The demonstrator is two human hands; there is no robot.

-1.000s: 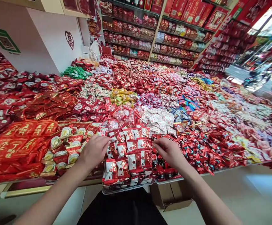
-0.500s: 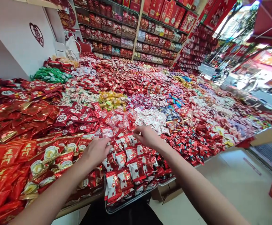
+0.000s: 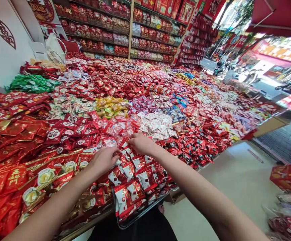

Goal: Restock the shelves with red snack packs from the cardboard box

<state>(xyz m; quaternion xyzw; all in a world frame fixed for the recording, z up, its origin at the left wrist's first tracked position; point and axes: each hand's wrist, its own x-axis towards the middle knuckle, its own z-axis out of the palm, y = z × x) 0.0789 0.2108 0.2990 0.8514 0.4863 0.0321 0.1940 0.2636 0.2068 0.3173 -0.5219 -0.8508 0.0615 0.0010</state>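
Both hands are over a pile of red-and-white snack packets (image 3: 145, 179) at the near edge of the display. My left hand (image 3: 105, 158) lies at the pile's left side, back up and fingers curled inward; whatever is under them is hidden. My right hand (image 3: 140, 144) reaches in from the right. Its fingers are bent together, the tips down on a red-and-white packet at the far side of the pile. Clear-wrapped red packets (image 3: 114, 127) lie just beyond both hands. The near packets sit inside a metal-rimmed tray (image 3: 135, 219).
Durian-print packets (image 3: 45, 176) and red packets (image 3: 14, 177) spread to the left. White packets (image 3: 155, 124) and small red sweets (image 3: 198, 144) are on the right. Stocked shelves (image 3: 95, 26) stand behind. A red box (image 3: 288, 177) is on the floor at right.
The view has swung to the right. My right hand has shifted leftward, nearer to my left hand, its fingertips lower among the packets. My left hand stays close to the same spot.
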